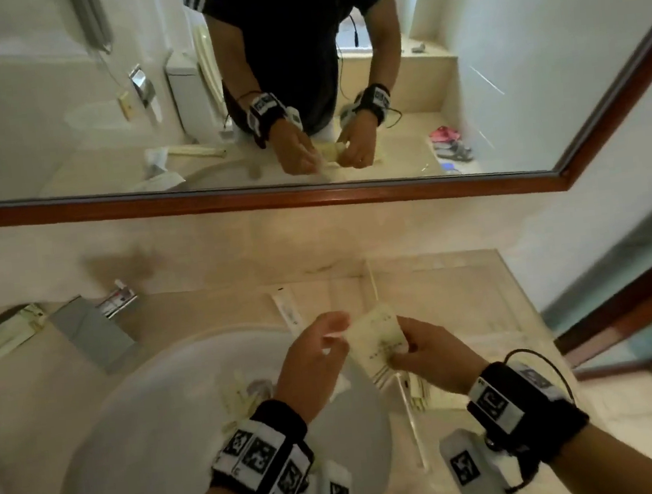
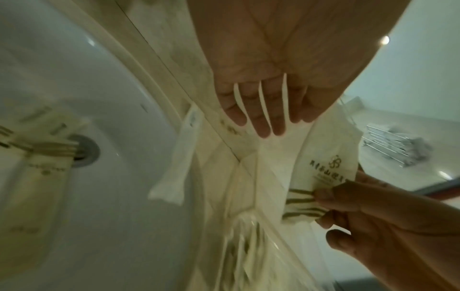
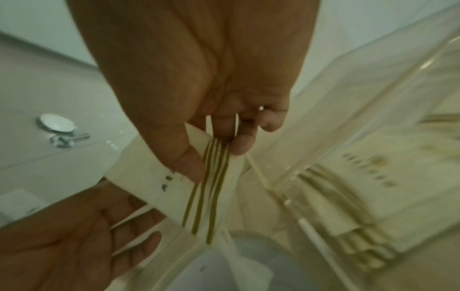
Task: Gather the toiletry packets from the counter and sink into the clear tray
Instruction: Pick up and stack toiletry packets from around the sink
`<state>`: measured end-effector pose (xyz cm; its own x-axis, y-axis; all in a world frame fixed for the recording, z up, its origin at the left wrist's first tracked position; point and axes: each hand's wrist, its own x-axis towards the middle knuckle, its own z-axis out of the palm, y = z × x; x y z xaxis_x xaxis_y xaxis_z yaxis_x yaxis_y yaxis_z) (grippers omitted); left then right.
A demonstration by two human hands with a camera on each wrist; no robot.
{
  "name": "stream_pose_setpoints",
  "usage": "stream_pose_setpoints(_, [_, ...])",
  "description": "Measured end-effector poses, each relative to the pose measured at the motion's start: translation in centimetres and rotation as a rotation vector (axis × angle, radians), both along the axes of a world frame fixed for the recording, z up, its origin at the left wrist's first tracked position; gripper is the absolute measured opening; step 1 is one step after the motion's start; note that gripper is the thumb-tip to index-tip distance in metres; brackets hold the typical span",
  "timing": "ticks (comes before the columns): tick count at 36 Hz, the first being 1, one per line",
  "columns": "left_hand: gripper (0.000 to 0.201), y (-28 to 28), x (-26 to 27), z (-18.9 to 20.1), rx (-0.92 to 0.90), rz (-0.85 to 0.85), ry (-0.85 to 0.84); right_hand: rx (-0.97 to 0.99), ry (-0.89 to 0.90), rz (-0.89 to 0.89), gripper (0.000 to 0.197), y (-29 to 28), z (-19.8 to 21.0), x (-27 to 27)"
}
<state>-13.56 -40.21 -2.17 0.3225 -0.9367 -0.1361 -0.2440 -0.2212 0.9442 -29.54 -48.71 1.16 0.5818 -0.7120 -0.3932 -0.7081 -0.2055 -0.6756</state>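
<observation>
A cream packet (image 1: 378,336) with green stripes is in the air between my hands, over the near corner of the clear tray (image 1: 411,419). My right hand (image 1: 424,353) pinches its striped end (image 3: 211,196) between thumb and fingers. My left hand (image 1: 319,352) is open, its straight fingers (image 2: 263,120) against the packet's (image 2: 323,161) other end. Several cream packets (image 3: 361,196) lie stacked inside the tray (image 3: 348,98). More packets (image 2: 42,167) lie in the white sink (image 1: 154,425) by the drain. A long white packet (image 1: 289,311) lies on the counter at the sink's rim.
A square chrome faucet (image 1: 92,331) stands behind the sink on the left, with a small tube (image 1: 120,298) beside it. Further packets (image 1: 4,339) lie at the counter's far left. The wood-framed mirror (image 1: 271,198) rises behind the counter, and a wall bounds it on the right.
</observation>
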Motion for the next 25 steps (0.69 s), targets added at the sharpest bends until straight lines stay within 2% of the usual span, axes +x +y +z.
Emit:
stream_pose_setpoints(2, [0.020,0.3,-2.5,0.4,-0.035,-0.026,0.059,0.034,0.008,-0.040,0.035,0.1,0.6,-2.9])
stream_pose_setpoints(4, [0.021,0.6,-5.3,0.3,-0.031,-0.033,0.122,0.074,0.047,-0.064,0.017,0.3,0.6,-6.0])
stream_pose_setpoints(6, [0.029,0.6,-8.1,-0.2,0.000,-0.120,0.116,0.172,0.073,-0.100,0.017,0.6,0.1,-8.9])
stream_pose_setpoints(8, [0.031,0.3,-11.0,-1.4,0.063,-0.252,0.025,0.306,0.032,-0.192,0.021,0.9,-0.8,-11.9])
stream_pose_setpoints(11, [0.025,-0.5,-14.7,-3.1,0.162,-0.296,-0.012,0.381,-0.063,-0.422,0.016,1.2,-2.1,-15.7])
stream_pose_setpoints(15, [0.030,-1.9,-18.5,-4.1,0.174,-0.246,0.021,0.393,-0.194,-0.802,0.035,1.2,-4.5,-18.8])
stream_pose_setpoints(19, [0.036,-4.3,-21.0,-5.1,0.231,-0.177,0.065,0.408,-0.371,-1.122,0.040,0.2,-5.6,-19.2])
stream_pose_setpoints(21, [0.029,-5.5,-21.7,-5.6,0.249,-0.139,0.089,0.321,-0.369,-1.155,0.038,-0.7,-6.4,-19.2])
stream_pose_setpoints(25, [0.013,-7.3,-22.2,-6.4,0.248,-0.085,0.111,0.006,-0.135,-0.961,0.015,-2.2,-7.8,-18.0])
